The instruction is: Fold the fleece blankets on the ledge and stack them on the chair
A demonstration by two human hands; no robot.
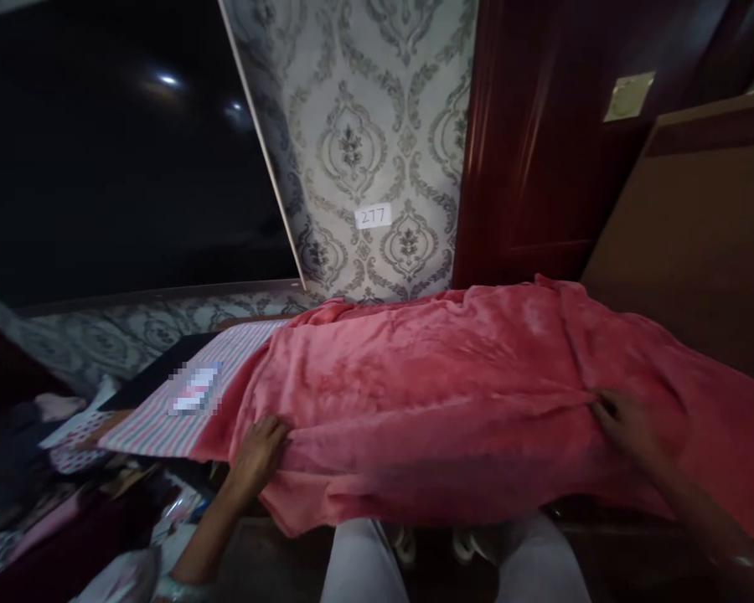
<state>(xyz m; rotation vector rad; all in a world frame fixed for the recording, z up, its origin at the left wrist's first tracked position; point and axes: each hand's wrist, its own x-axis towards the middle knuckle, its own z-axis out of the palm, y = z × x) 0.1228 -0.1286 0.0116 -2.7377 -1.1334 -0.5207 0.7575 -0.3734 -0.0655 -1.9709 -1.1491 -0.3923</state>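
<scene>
A fluffy coral-red blanket (402, 377) lies spread over a low surface in front of me, its near part hanging down over the edge. My left hand (260, 448) grips the blanket at its left side, fingers closed on the fabric. On the right, my right hand (612, 419) pinches the blanket, and a taut crease runs between the two hands. Under the blanket's left side shows a striped cloth (157, 419) in pink, white and grey. The surface beneath the blanket is hidden.
A large dark television (126, 159) is on the left, above the surface. At the right stands a big cardboard box (697, 226) before a dark red door (528, 142). Clothes and other items (56, 519) are piled at lower left. A paper label (373, 216) reads 277.
</scene>
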